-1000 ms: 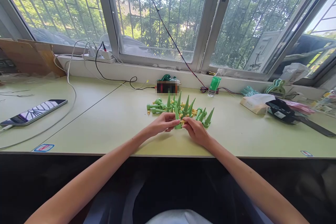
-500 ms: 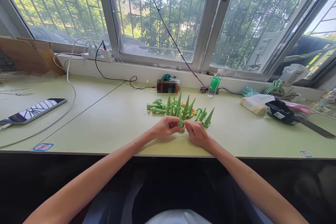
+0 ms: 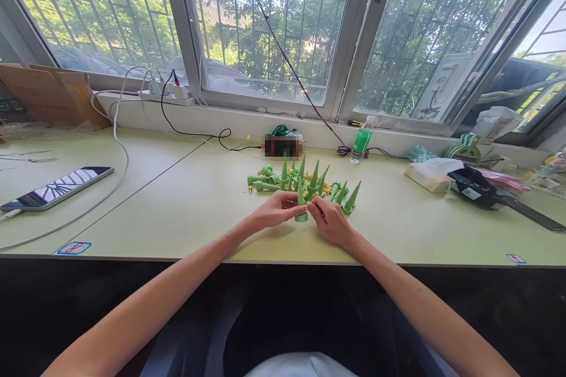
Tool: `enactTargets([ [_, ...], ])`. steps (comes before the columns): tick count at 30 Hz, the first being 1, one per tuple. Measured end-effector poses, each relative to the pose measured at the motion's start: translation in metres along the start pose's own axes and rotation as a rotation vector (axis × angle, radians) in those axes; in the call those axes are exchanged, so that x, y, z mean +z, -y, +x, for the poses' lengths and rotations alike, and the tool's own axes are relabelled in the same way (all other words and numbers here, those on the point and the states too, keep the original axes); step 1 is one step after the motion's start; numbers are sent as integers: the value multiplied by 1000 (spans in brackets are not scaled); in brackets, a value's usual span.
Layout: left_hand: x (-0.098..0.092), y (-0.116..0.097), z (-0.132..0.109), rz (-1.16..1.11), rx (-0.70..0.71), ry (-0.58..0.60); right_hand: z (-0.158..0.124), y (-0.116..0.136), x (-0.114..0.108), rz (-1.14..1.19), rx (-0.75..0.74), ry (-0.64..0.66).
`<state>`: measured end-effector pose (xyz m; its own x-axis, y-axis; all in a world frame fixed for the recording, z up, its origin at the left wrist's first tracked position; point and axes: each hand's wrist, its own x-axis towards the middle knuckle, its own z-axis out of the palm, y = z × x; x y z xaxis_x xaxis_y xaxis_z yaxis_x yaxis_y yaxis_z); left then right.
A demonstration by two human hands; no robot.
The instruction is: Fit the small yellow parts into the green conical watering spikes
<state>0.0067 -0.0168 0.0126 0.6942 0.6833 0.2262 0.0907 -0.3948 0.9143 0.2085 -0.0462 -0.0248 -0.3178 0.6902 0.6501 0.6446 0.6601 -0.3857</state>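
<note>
My left hand [image 3: 277,211] is closed on a green plastic watering spike [image 3: 301,212], held upright with its wide base down and its tip up. My right hand [image 3: 328,220] is pinched close against the spike's right side, near the base. Whatever small part lies between its fingertips is too hidden to make out. Just beyond both hands is a group of green spikes [image 3: 313,179], some standing on their bases and others lying on their sides. Small yellow nozzles [image 3: 328,188] are scattered among them. One more spike [image 3: 352,199] leans at the right of the group.
Behind the spikes a blurred dark box [image 3: 283,146] with a cable sits near the sill. A bottle with a green label [image 3: 361,142] stands to its right. A phone [image 3: 59,188] lies at left; a tissue box [image 3: 427,175] and black-handled tool [image 3: 477,191] are at right.
The held spike has shifted slightly left and its side is turned more towards my right hand. My right fingertips have moved a little left and up, staying beside it.
</note>
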Motion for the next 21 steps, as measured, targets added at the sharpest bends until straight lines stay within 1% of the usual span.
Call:
enactTargets([
  [3,-2,0,0,-90,-62,23,0,2,-2,37,-6,1],
  [8,-5,6,1,-200,-73,12,-1,2,-3,13,-88,-3],
  [12,-7,9,2,-274,-110,26,0,2,-4,-27,-163,25],
  [17,-8,10,2,-295,-127,67,1,0,-4,-104,-288,-10],
  [21,-7,10,1,-292,-138,83,0,-1,-3,-145,-301,-20],
])
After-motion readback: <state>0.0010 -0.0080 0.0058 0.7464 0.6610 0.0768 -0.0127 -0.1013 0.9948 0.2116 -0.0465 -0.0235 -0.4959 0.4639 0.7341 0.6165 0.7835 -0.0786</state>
